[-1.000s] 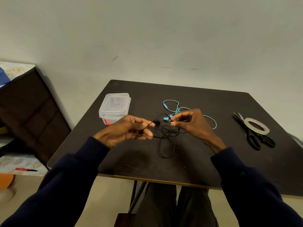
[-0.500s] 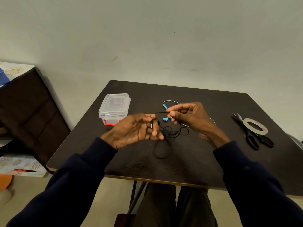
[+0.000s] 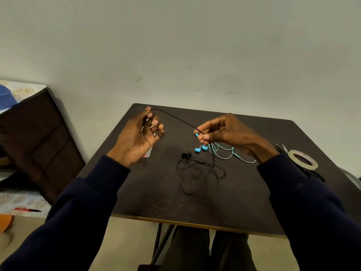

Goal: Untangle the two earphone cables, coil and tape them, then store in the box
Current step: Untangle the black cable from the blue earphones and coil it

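My left hand (image 3: 143,134) is raised over the table's left side and grips the plug end of the black earphone cable (image 3: 197,169). The black cable runs taut from it to my right hand (image 3: 220,132), which pinches it together with a piece of the blue earphone cable (image 3: 224,153). The rest of the black cable lies in loose loops on the dark table (image 3: 156,192), its earbuds near the middle. The blue cable trails on the table under my right hand. The clear box (image 3: 148,153) is almost hidden behind my left hand.
A roll of clear tape (image 3: 302,159) lies on black scissors (image 3: 312,173) at the table's right edge, partly behind my right sleeve. A dark cabinet (image 3: 39,137) stands to the left of the table. The wall is just behind the table.
My left hand has lifted up and to the left, pulling a length of black cable out taut. My right hand rose slightly and still pinches the cables. The view has tilted down a little.
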`<move>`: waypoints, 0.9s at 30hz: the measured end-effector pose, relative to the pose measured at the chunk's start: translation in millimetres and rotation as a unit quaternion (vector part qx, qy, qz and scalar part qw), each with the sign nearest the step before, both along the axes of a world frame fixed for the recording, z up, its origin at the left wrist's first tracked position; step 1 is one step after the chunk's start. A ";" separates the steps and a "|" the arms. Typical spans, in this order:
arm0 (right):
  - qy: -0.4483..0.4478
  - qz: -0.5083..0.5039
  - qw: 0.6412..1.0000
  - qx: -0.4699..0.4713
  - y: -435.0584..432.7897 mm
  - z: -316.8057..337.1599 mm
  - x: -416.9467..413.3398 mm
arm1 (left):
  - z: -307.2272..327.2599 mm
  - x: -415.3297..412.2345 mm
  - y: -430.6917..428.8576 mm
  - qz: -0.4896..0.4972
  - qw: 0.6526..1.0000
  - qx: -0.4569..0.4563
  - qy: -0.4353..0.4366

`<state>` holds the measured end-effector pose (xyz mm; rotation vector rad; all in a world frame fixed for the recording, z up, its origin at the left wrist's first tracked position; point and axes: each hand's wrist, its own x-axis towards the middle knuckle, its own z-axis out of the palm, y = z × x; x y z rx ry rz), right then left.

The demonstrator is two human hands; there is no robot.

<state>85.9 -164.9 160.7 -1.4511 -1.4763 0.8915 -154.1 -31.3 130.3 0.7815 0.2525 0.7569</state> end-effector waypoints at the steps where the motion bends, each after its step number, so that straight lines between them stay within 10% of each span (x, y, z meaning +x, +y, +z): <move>1: -0.004 -0.002 1.000 0.008 2.6 3.4 -0.5 | 2.0 -3.0 1.3 -0.003 1.000 0.007 0.006; 11: 0.104 -0.104 0.988 0.055 19.4 -0.1 -22.6 | -26.9 -0.6 -18.8 -0.218 0.970 0.082 0.066; 27: -0.003 -0.158 0.985 0.061 20.0 -48.1 -22.7 | -34.2 17.4 -40.6 -0.172 0.983 0.058 0.036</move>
